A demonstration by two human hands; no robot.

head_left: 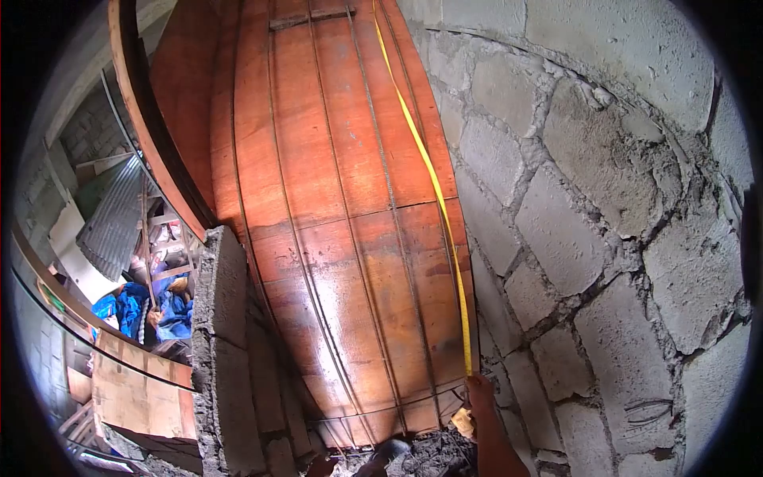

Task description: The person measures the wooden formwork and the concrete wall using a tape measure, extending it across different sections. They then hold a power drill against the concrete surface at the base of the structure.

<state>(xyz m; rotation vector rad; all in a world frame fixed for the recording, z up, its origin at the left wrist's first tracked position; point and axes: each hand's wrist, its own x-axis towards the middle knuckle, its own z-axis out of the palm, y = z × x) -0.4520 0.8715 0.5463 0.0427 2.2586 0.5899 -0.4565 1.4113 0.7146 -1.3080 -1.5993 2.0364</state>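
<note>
At the lower right, my right hand [479, 389] is closed on the lower end of a yellow measuring tape [430, 168]. From there the tape's blade runs up along the right side of a long reddish plywood panel [318, 191] to the top of the view. Thin steel bars [342, 187] lie lengthwise over the panel, crossed by others near its lower end. Just below my fingers is a yellowish object [463, 423], partly hidden by the hand. My left hand does not show clearly.
A rough stone-and-mortar wall [572, 230] rises close on the right. On the left stands a concrete block edge [222, 350]; beyond it are a corrugated metal sheet [115, 219], blue cloth [171, 314] and boards [143, 389]. Rubble [437, 453] and a shoe [389, 455] lie below.
</note>
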